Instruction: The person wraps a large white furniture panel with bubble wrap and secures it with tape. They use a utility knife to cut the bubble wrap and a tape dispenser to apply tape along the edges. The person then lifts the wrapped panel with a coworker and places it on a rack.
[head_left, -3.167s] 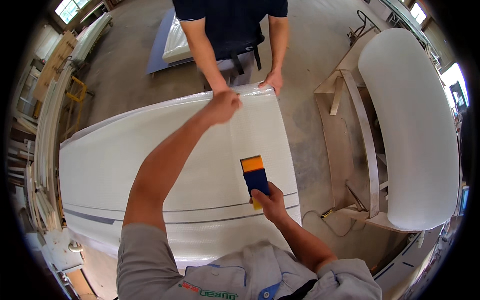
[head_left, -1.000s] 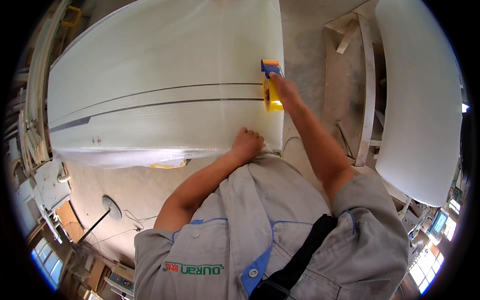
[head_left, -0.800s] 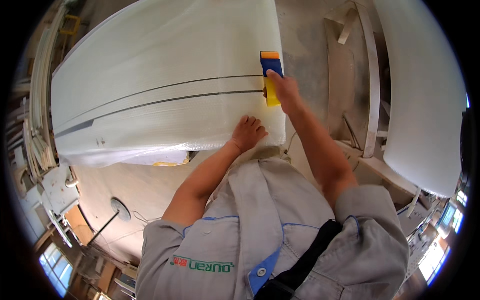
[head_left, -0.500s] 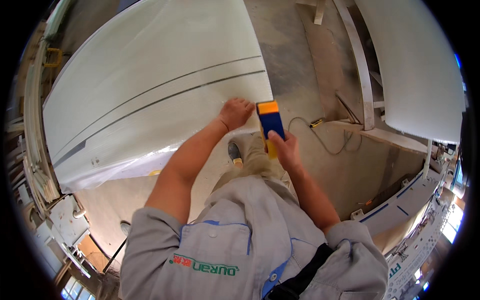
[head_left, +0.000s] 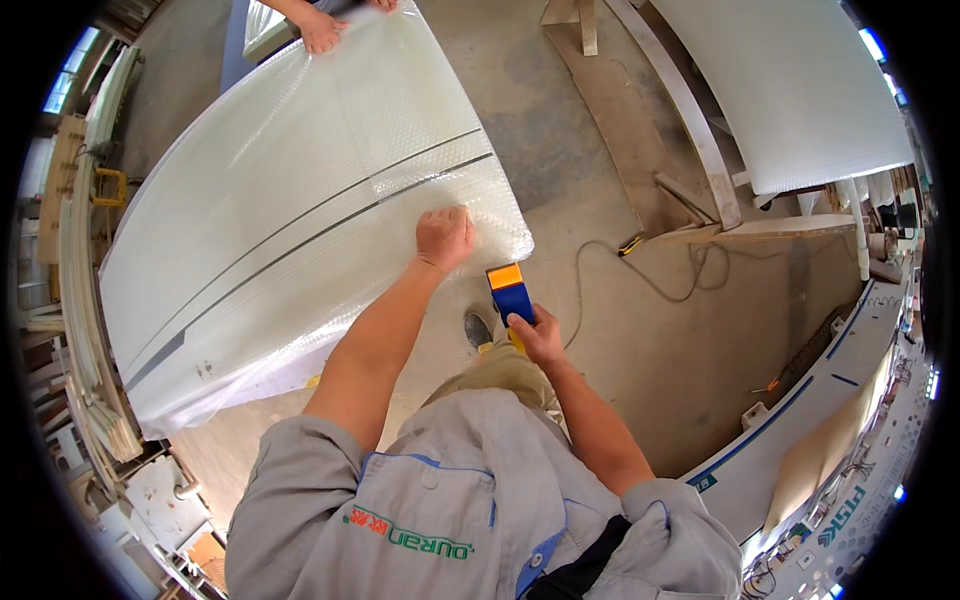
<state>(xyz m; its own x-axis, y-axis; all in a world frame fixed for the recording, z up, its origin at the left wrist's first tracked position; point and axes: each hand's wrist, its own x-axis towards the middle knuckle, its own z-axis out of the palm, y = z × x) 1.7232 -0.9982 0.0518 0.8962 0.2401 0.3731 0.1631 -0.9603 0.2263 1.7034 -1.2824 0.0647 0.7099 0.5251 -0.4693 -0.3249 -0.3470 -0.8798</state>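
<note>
A large curved panel covered in clear bubble wrap [head_left: 300, 170] lies before me, with two dark stripes across it. My left hand [head_left: 445, 238] is closed in a fist on the wrap near its right corner; whatever its fingers may pinch is hidden. In my right hand [head_left: 538, 335] is a blue handheld tool [head_left: 513, 301] with an orange end and a yellow lower part, held upright just off the panel's near right corner. Another person's hand [head_left: 322, 32] presses on the panel's far edge, and part of a second hand shows beside it.
A dark cable [head_left: 580, 300] with a yellow-and-black piece [head_left: 629, 245] lies on the floor at right. Beyond it stands a curved wooden frame [head_left: 690, 120] beside another wrapped panel [head_left: 790, 90]. Long boards [head_left: 85, 330] are stacked at left. A white panel [head_left: 780, 440] stands at lower right.
My view has shifted, bringing the other person's hands into sight at the far edge. My right hand with the blue tool has drawn back toward me, away from the panel's edge.
</note>
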